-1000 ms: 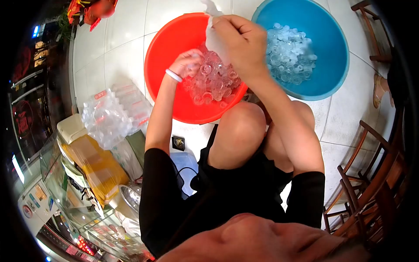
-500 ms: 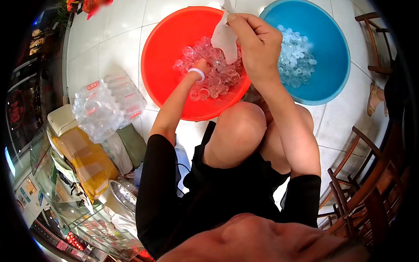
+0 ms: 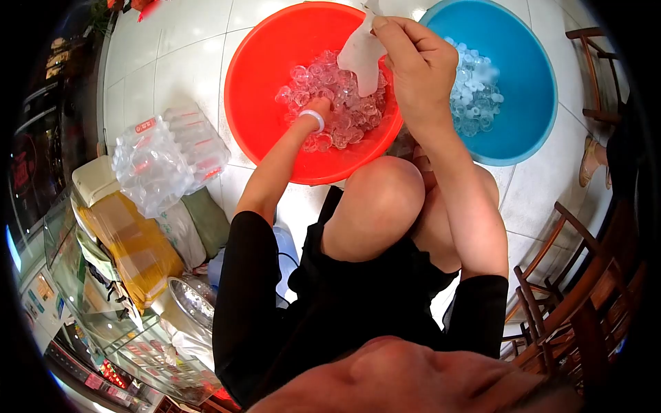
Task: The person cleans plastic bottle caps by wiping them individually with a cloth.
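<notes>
My left hand (image 3: 319, 107), with a pale bangle (image 3: 315, 118) on its wrist, reaches into a red basin (image 3: 258, 79). Its fingers are partly buried among clear, rounded plastic-looking pieces (image 3: 352, 131), so their grip is hidden. Over the right side of that basin, my right hand (image 3: 423, 76) pinches a thin, limp white cloth-like piece (image 3: 361, 58) by its top. The cloth hangs above the clear pieces; its exact kind is unclear. Beside the red basin stands a blue basin (image 3: 530, 76) holding white and clear small pieces (image 3: 475, 93).
Plastic-wrapped bottles (image 3: 169, 158) lie on the tiled floor at left, near a yellow-taped box (image 3: 131, 241) and a metal bowl (image 3: 194, 303). Wooden chairs (image 3: 561, 275) stand at right. Another person's sandalled foot (image 3: 591, 162) is by the right edge.
My right hand and the white cloth sit slightly farther right and have turned a little. My left hand stays among the clear pieces. The view has shifted slightly.
</notes>
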